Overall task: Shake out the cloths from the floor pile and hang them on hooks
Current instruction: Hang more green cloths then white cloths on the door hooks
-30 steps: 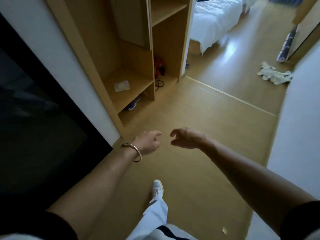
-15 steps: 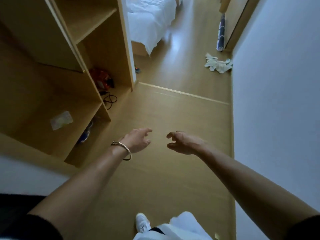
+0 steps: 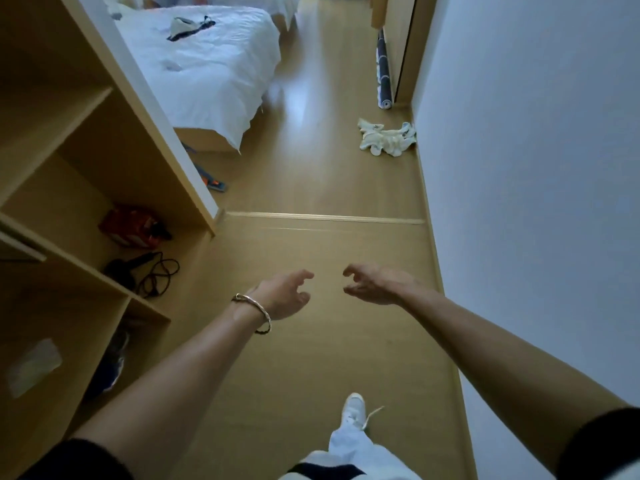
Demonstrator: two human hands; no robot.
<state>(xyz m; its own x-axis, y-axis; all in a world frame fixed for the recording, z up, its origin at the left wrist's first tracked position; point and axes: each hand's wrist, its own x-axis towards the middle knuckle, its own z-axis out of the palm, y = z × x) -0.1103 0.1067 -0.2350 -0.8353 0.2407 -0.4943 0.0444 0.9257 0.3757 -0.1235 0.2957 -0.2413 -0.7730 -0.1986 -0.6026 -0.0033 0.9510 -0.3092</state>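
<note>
**One heap of cloths [image 3: 386,137], not yet touched**

Pale wooden floor [image 3: 311,358] ran the length of the passage from where I stood. A plain white wall [image 3: 536,168] closed it on the person's right, and open wooden shelving [image 3: 86,150] stood on their left. Beyond the shelving stood a bed [image 3: 207,71] under a white cover. A dark rolled mat [image 3: 383,67] leaned upright by a door frame further along the wall.

The cloths lay on the floor at the foot of that wall, near the bottom of the mat. They were a crumpled, whitish bundle, well apart from the person. I could see no hooks from there.

Both arms were stretched forward over bare floor. The left hand [image 3: 284,294], a thin bracelet [image 3: 252,308] at its wrist, and the right hand [image 3: 375,284] faced each other. Their fingers were loosely curled and gripped nothing.

To my eye the cloths would be light, soft and limp. They offered nothing stiff to hold, and the pieces were probably twisted into one another. I judged it best to pinch one loose edge or corner poking from the top and lift it clear of the rest. A second corner taken in the other hand would let it hang flat for shaking. Grabbing the middle would likely bring up the whole tangle.
</note>
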